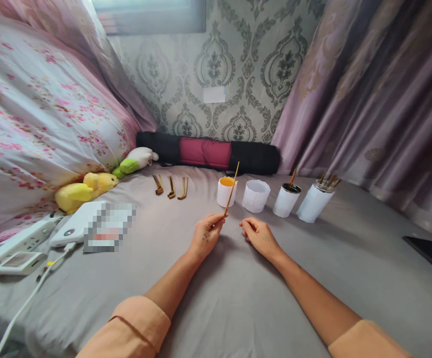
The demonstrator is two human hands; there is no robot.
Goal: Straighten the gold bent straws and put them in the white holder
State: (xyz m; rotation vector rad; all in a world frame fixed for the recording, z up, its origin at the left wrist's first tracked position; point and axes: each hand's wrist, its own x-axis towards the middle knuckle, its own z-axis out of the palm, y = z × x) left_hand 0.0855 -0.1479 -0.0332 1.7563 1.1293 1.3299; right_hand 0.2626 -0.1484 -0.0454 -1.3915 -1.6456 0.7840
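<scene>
My left hand [206, 232] rests on the grey sheet and pinches a thin golden stick [232, 189] that leans up toward a white cup with an orange rim [226, 192]. Close to its right, my right hand [259, 233] lies on the sheet with its fingers curled in; whether anything is in it is hidden. Behind the hands stand three more white cups: a wide one [256, 195], one with a single stick in it [286, 199], and one with several sticks [314, 201].
Three bent golden pieces [171, 187] lie to the left of the cups. A black and red roll [208, 152] runs along the wall. Plush toys [85, 188], a power bank [74, 226] and a power strip [12, 247] sit left. A dark phone [430, 255] lies right.
</scene>
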